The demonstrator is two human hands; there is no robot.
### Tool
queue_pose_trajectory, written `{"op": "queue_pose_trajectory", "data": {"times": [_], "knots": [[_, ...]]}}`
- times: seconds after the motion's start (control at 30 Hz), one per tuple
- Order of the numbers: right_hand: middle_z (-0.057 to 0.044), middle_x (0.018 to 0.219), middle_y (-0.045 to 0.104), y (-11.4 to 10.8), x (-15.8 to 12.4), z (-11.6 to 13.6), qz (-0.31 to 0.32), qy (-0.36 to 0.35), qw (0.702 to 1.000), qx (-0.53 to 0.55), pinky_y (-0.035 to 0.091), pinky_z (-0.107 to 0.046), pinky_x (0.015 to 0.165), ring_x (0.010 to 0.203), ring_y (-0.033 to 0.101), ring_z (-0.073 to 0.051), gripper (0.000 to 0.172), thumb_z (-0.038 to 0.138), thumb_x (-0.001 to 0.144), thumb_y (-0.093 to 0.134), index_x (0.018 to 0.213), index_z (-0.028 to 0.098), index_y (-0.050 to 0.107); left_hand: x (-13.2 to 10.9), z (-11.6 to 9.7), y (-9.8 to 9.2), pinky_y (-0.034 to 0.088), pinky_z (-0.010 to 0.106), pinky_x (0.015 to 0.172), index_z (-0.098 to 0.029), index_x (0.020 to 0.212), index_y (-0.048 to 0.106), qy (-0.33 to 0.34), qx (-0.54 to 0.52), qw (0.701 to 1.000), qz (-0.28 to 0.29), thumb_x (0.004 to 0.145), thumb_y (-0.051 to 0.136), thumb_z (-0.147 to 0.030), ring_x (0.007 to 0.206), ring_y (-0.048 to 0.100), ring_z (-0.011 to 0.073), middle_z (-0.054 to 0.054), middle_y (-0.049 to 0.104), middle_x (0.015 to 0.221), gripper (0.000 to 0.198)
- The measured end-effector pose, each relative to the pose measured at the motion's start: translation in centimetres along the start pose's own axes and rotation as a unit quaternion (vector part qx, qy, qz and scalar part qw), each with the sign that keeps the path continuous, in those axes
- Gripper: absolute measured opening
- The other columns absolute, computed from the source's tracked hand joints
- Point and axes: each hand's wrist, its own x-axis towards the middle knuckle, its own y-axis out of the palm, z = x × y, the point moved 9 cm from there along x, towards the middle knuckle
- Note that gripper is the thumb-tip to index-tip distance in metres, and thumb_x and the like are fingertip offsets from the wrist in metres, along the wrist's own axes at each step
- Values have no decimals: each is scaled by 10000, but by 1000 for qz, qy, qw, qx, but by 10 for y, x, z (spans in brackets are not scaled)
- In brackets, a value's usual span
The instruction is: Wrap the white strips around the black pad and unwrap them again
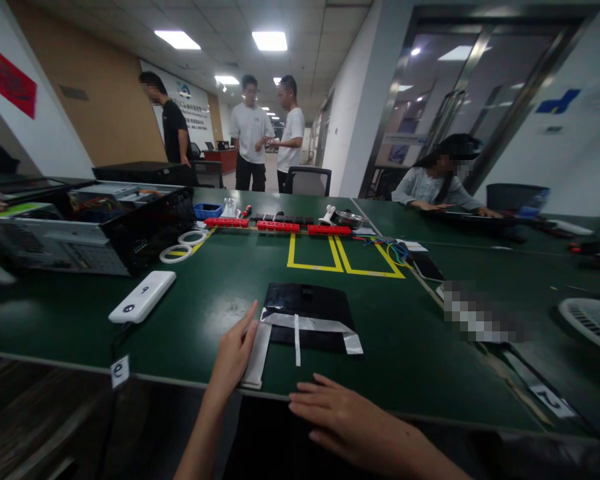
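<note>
A flat black sheet (307,303) lies on the green table (205,287) near its front edge, with white tape strips (305,325) stuck across its near side and down its left side. My left hand (233,353) rests flat on the left tape strip, fingers stretched out and pointing forward. My right hand (340,413) lies flat at the table's front edge below the sheet, fingers extended to the left, holding nothing.
A white power bank (143,297) with a cable lies to the left, beside an open computer case (90,230) and two tape rolls (184,245). Yellow floor-tape squares (343,257) and red parts (277,226) are further back. A fan (593,320) stands right. Several people are behind.
</note>
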Motion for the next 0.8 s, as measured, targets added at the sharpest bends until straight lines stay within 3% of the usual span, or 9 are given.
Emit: {"op": "queue_pose_trajectory", "data": {"times": [0.1,0.2,0.33,0.47,0.6,0.8], "knots": [[9,1237,590,-15,5,16,-2,-15,999,46,342,-262,1034,1150,505,-96,394,226,915,441,1306,269,466,-1,13,-12,422,352,975,-197,1238,562,-46,-32,997,-44,921,372,-364,1143,566,205,60,614,1235,405],[-27,1216,597,-39,26,6,-43,-9,999,20,389,-240,977,1121,520,-106,353,226,928,399,1261,219,516,0,14,-11,451,345,930,-179,1129,636,-45,-31,998,-36,905,390,-357,1065,616,214,66,674,1137,377],[-96,1404,418,-58,67,-37,-112,44,986,-111,255,-434,1079,1295,352,-207,429,305,936,380,1352,205,416,0,8,-8,465,332,898,-205,1053,670,-35,-20,999,-22,892,393,-342,1024,633,213,45,699,1083,348],[-145,1505,190,-42,95,-89,-52,123,974,-183,142,-658,1019,1363,130,-368,669,555,879,388,1443,229,238,0,7,-10,467,333,892,-206,1043,676,-40,-13,999,-30,889,382,-336,1015,637,216,47,706,1065,356],[-96,1521,144,-35,85,-118,1,137,976,-167,119,-682,1002,1379,69,-338,597,542,917,274,1449,283,195,0,9,-11,460,339,906,-213,1041,677,-38,-14,999,-35,886,392,-338,1037,627,215,45,700,1080,348],[-57,1516,166,-59,25,-155,16,142,984,-106,119,-666,1015,1383,86,-303,585,503,896,398,1430,350,216,0,11,-10,471,350,894,-210,1045,672,-33,-13,999,-36,886,405,-335,1019,638,214,47,702,1075,335]]}}
